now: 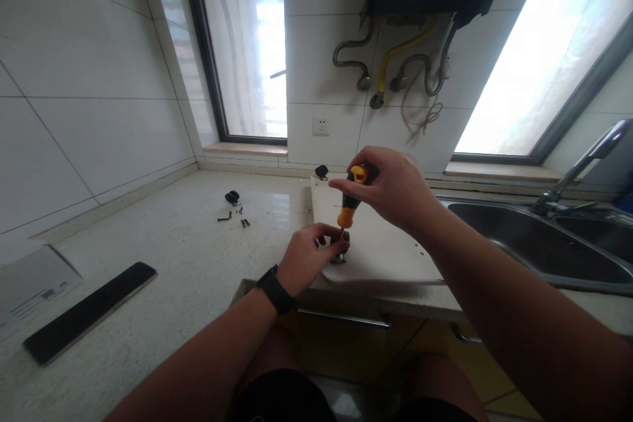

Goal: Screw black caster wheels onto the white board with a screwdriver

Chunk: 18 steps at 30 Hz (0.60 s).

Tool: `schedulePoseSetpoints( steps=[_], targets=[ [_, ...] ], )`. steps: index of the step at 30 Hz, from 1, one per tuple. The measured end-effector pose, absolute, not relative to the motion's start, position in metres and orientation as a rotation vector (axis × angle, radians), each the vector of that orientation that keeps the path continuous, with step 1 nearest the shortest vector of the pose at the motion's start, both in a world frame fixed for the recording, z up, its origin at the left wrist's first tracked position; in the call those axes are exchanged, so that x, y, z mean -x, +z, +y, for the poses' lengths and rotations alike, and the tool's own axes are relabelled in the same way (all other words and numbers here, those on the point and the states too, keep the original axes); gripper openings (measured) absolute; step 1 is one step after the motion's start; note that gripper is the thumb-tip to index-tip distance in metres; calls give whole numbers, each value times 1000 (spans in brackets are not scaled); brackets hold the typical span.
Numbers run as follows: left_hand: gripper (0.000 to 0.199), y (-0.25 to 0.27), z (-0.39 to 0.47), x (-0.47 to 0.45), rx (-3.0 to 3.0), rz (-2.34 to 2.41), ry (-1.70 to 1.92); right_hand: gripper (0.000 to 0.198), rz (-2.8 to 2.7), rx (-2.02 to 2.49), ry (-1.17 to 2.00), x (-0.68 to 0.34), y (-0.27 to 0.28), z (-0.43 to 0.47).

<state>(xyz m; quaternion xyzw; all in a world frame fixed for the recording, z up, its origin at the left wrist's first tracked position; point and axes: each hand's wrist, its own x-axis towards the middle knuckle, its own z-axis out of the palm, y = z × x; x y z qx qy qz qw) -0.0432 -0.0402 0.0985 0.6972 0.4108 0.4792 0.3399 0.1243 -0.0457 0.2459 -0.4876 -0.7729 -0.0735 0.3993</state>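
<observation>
My right hand (388, 184) is wrapped round the handle of a yellow and black screwdriver (351, 196), held nearly upright with its tip down. At the tip, my left hand (314, 254), with a black watch on the wrist, pinches a small dark caster with a metal plate (339, 260). Fingers hide much of that caster. It sits at the near left corner of a white board (386, 250) lying on the counter. Another black caster (321, 172) stands at the board's far left corner.
Left on the counter (192, 237) are a loose black caster (232, 197), an L-shaped hex key (224, 217) and several screws (244, 223). Nearer lie a long black bar (91, 310) and a white box (37, 283). A steel sink (524, 237) with a faucet (583, 168) is at right.
</observation>
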Motion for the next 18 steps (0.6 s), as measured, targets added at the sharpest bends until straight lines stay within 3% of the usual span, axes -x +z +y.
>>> schedulePoseSetpoints(
  steps=[2, 5, 8, 12, 18],
  targets=[
    [20, 96, -39, 43, -1789, 1068, 1276, 41, -2001, 1215, -111, -125, 247, -47],
    [18, 95, -37, 45, -1770, 1047, 1280, 32, -2139, 1051, 318, -133, 251, -50],
    [17, 97, -36, 47, -1795, 1031, 1253, 50, -2238, 886, 607, -143, 255, -49],
    [17, 101, -38, 47, -1840, 1014, 1209, 49, -2179, 991, 494, -144, 255, -46],
    [23, 98, -41, 44, -1841, 1046, 1266, 46, -1997, 1243, 1, -126, 245, -45]
  ],
)
